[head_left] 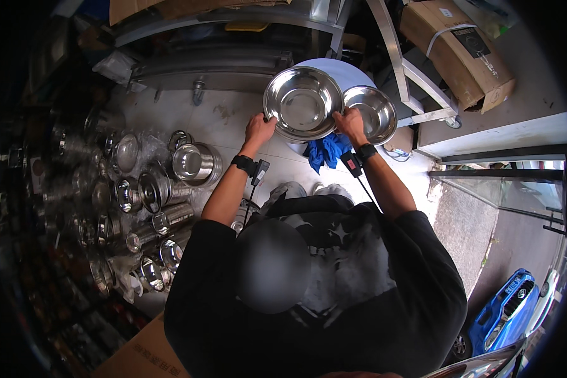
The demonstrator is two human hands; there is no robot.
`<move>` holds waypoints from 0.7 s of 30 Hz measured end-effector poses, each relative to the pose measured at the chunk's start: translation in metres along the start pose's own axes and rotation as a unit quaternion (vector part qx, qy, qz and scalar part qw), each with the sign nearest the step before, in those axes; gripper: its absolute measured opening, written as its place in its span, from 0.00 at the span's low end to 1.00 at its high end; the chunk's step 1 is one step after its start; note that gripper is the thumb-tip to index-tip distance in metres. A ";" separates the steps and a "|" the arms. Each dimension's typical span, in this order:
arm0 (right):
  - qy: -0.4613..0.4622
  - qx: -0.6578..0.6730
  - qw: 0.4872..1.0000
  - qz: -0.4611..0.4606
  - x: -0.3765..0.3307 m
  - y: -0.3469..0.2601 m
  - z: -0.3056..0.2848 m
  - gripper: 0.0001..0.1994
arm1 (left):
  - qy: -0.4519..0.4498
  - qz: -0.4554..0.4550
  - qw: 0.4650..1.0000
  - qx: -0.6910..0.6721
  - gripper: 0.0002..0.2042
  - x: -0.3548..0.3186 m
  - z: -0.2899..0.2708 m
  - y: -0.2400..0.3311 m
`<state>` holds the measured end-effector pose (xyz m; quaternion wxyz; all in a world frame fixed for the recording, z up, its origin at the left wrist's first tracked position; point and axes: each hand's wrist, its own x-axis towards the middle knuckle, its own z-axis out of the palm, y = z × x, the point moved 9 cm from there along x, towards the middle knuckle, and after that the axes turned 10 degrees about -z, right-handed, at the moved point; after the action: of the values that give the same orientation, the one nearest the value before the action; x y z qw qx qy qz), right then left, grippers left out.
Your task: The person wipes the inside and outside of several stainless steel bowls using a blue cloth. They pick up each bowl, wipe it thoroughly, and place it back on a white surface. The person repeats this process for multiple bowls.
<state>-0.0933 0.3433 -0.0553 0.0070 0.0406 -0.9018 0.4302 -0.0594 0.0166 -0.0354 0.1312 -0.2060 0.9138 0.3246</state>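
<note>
A large shiny steel basin (301, 104) is held level between my two hands, above a round pale table top (343, 69). My left hand (259, 130) grips its rim at the lower left. At the basin's right side, my right hand (351, 123) is closed on the rim. Close beside that hand, a smaller steel bowl (377, 113) sits to the right, its left edge partly behind my fingers. A bunched blue cloth (324, 153) hangs just below the big basin, between my wrists.
Many steel pots and cylinders, one a wide pot (195, 162), crowd the floor at left. A cardboard box (457, 53) lies upper right near a wheeled metal frame (412, 82). A glass door (516, 189) stands at right, with a blue car (504, 315) outside.
</note>
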 end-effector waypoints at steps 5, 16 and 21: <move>-0.013 0.050 0.995 0.081 -0.003 0.004 0.005 0.17 | 0.024 0.019 0.999 0.021 0.26 0.010 0.007 0.002; 0.007 0.041 0.996 0.079 -0.008 -0.016 0.006 0.16 | 0.031 0.060 0.998 -0.017 0.22 0.008 0.012 -0.007; 0.002 0.035 0.996 0.087 -0.007 -0.003 0.010 0.18 | 0.019 0.062 0.995 -0.069 0.23 0.008 0.020 -0.012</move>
<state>-0.0858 0.3341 -0.0597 -0.0303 -0.0390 -0.8864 0.4602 -0.0591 0.0190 -0.0597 0.0784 -0.1634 0.9024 0.3908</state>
